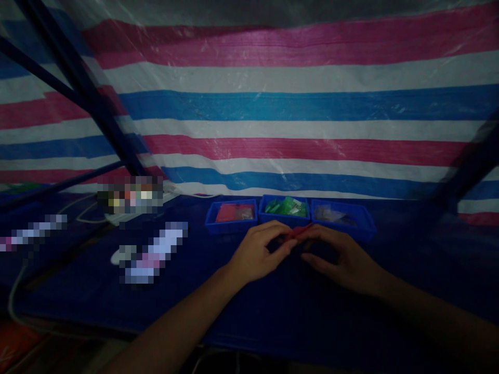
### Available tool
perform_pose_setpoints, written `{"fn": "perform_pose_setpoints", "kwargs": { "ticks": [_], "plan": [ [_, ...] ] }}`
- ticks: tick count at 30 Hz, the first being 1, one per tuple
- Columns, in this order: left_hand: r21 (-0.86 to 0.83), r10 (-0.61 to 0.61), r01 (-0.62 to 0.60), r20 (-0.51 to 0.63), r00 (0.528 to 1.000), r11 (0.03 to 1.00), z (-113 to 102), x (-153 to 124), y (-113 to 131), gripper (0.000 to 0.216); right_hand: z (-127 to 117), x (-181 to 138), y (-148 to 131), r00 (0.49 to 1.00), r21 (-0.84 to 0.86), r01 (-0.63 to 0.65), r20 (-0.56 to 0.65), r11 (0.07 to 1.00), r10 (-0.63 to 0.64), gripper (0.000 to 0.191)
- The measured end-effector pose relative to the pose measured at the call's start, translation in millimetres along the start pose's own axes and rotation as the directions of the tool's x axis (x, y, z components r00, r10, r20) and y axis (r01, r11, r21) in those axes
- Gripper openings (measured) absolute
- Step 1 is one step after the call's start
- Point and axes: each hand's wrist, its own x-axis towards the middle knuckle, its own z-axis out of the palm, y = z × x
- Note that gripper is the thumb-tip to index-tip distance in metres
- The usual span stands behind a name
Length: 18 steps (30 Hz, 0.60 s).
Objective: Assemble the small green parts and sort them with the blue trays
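Note:
My left hand (257, 249) and my right hand (343, 257) meet over the dark blue table (273, 311), in front of the bins. Both pinch a small thin red piece (298, 232) between their fingertips. Three blue bins stand in a row just behind the hands: the left bin (210, 221) holds red pieces, the middle bin (263, 213) holds green pieces, the right bin (368, 226) holds clear or pale pieces. The light is dim, so the red piece's exact shape is unclear.
A striped pink, white and blue tarp (296, 104) hangs behind the table. Dark poles (86, 88) slant at the left. A white cable (89, 210) and several blurred-out items lie on the table's left half.

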Motion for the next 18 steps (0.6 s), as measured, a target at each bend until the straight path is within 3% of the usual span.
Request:
{"fn": "perform_pose_setpoints", "kwargs": {
  "ticks": [3,6,11,15,18],
  "plan": [
    [-0.007,-0.04,0.04,-0.049,0.998,0.999,-2.9,1.5,3.0,0.022,-0.5,-0.4,-0.7,0.999,-0.051,-0.016,-0.048,0.999,0.014,0.025],
    [-0.062,-0.096,0.091,-0.085,0.992,0.994,-4.4,2.4,4.9,0.023,-0.7,-0.3,2.3,0.983,-0.092,-0.071,-0.177,0.993,0.054,0.012],
    [-0.119,-0.19,0.193,0.035,0.981,0.974,0.2,2.0,0.1,0.026,-0.2,0.3,12.6,0.911,-0.043,-0.103,-0.406,0.994,0.077,0.021],
    [-0.092,-0.202,0.214,0.118,0.972,0.973,5.4,2.4,-2.2,0.027,-1.2,1.2,11.8,0.944,-0.082,-0.068,-0.327,0.994,0.038,0.045],
    [-0.076,-0.174,0.186,0.144,0.974,0.98,6.9,3.0,-2.0,0.025,-1.9,2.2,7.4,0.981,-0.083,-0.02,-0.195,0.996,0.004,0.025]
  ]
}}
